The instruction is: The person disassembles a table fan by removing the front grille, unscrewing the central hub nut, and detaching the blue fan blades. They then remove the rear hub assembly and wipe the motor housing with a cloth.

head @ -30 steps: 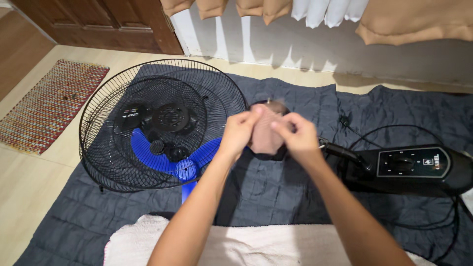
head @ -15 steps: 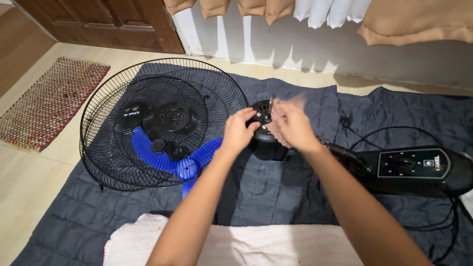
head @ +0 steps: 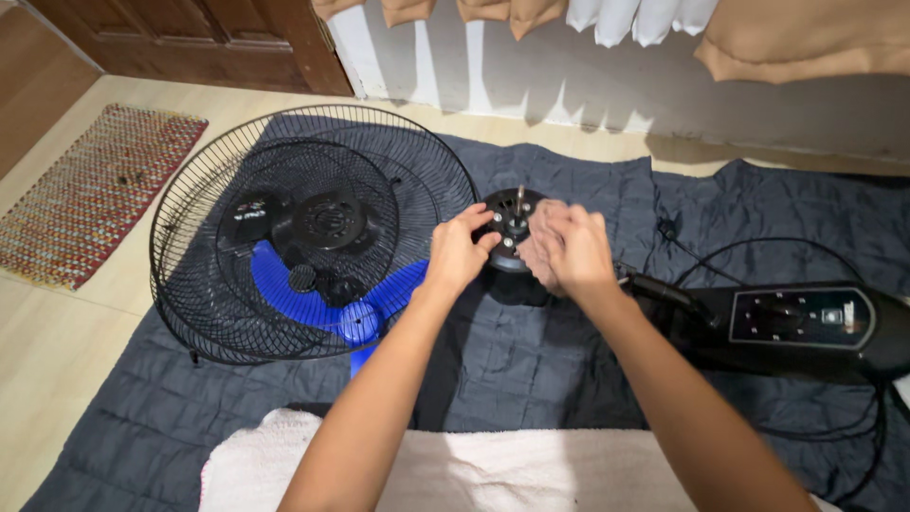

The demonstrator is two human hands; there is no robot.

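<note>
The person is kneeling over a dark quilted blanket (head: 531, 379) and gripping the black fan motor head (head: 512, 230), which is standing at the blanket's middle with its bare shaft pointing up toward the camera. The left hand (head: 458, 251) is curling its fingers narrowly around the motor's left rim; the right hand (head: 569, 248) is pressing a pinkish cloth (head: 534, 258) against the right side, fingers closed over it.

To my eye the cloth could be catching on the shaft or the small screws on the face, and the motor could be tipping, since only 2 hands are steadying it on soft fabric. The cord (head: 758, 248) looping nearby could be snagging a wrist.

Counting: 1 motor head, 1 cloth, 2 wire grilles (head: 204, 180) nested together on the left, 1 blue blade (head: 355, 318) lying inside them, 1 black base with a control panel (head: 806, 318) at the right, 1 woven rug (head: 90, 194), and 1 white towel (head: 474, 469) over the knees.
</note>
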